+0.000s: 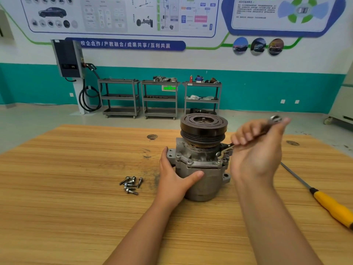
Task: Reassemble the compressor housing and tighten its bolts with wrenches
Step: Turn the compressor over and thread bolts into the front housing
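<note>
One grey metal compressor [205, 185], left hand [172, 175] clasping it, right hand [256, 155] gripping one steel wrench [226, 149], about six steel bolts [130, 184] left of it

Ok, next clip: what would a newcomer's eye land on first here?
The grey compressor with its black pulley on top stands mid-way across the table, held by the left hand. The right hand holds a wrench with its end at the compressor's right side. Loose bolts lie to its left, and a yellow-handled screwdriver lies far right.
</note>
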### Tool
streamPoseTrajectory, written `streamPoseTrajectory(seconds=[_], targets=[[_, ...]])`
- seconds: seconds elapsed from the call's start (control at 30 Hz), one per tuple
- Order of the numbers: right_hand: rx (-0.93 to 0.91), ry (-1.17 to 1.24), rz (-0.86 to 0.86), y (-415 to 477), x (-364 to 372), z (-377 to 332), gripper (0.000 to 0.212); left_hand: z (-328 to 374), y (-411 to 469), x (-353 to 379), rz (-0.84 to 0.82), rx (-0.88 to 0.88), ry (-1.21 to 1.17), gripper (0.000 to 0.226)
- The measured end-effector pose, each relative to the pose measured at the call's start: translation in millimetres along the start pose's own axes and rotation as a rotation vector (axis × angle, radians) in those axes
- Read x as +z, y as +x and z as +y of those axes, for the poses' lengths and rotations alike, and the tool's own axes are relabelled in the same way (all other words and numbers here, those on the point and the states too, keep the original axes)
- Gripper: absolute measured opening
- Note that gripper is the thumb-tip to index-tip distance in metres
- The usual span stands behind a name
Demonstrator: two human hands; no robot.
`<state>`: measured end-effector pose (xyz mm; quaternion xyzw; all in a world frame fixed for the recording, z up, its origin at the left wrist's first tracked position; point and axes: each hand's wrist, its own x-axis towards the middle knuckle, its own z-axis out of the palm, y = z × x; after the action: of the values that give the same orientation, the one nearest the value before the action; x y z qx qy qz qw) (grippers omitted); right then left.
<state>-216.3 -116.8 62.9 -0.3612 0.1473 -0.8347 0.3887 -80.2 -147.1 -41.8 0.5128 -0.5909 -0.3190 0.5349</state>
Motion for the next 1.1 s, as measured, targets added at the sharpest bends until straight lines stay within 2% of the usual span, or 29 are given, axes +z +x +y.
streamPoseTrajectory(seconds=[0.1,0.4,0.5,0.6,0.8,0.9,1.0,1.1], targets=[[0.19,0.188,0.116,19,-17,-2,0.058,0,0,-2,-0.023,-0.011,-0.027,0.128],[0.305,0.358,0.22,25,-55,13,0.067,0,-1,-2,-0.026,-0.015,-0.039,0.128],[0.277,0.397,0.24,14,-64,15,0.07,2,-2,-2,-0.031,-0.024,-0.038,0.127],[0.174,0.373,0.195,-2,-65,11,0.072,2,-2,-2,-0.022,-0.024,-0.026,0.127],[-0.095,0.063,0.084,-46,-60,12,0.068,4,-2,-1,-0.023,-0.041,-0.019,0.129],[-0.287,-0.219,-0.072,-63,-54,14,0.054,2,-2,-1,-0.012,-0.045,-0.025,0.13],[-0.46,-0.589,-0.244,-78,-51,21,0.052,5,-2,1,0.001,-0.021,0.013,0.128],[-0.536,-0.878,-0.35,-89,-41,36,0.057,4,-2,0,-0.004,-0.046,0.018,0.123]])
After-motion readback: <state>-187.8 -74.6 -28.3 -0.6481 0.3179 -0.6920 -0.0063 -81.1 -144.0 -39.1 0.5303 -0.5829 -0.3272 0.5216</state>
